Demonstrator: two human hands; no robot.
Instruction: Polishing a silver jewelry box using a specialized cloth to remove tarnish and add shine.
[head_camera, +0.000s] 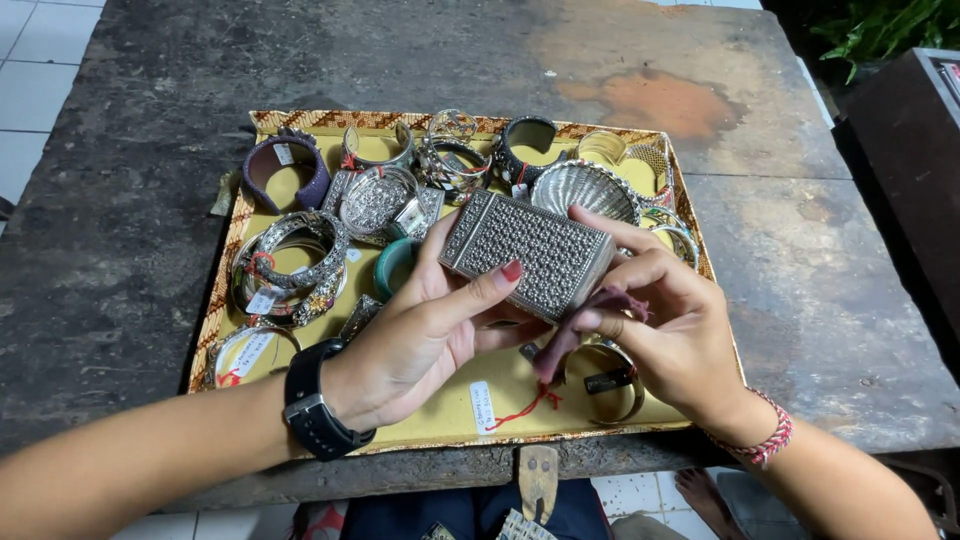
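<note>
Presently, item in hand: rectangular silver box (528, 250), studded/filigree top, held tilted above the tray, approx. centre of view.

L hand (420, 335): grasps the box from below and at its near edge, thumb pressed on the lid's front rim; black wristwatch (315, 405) on that wrist.

R hand (665, 325): closed on a small maroon cloth (585, 320), pinched betw. thumb and forefingers and pressed to the box's right end; index finger rests along the box's far right corner. Red-white braided bracelet (765, 440) on that wrist.

Beneath: flat tray (470, 415), yellow lining, patterned brown-gold border, set on a dark worn table (400, 50).

On tray, misc.:
- purple cuff (285, 165), far left corner
- silver bangles, stacked (290, 265), left side, w/ paper tags
- teal bangle (388, 265), just beside L thumb
- scallop-shaped silver dish (585, 188), directly behind the box
- black-and-silver cuff (528, 140), back row
- plain silver cuff (610, 380), under R hand, tagged
- white price tag w/ red string (485, 405), near front edge.
</note>
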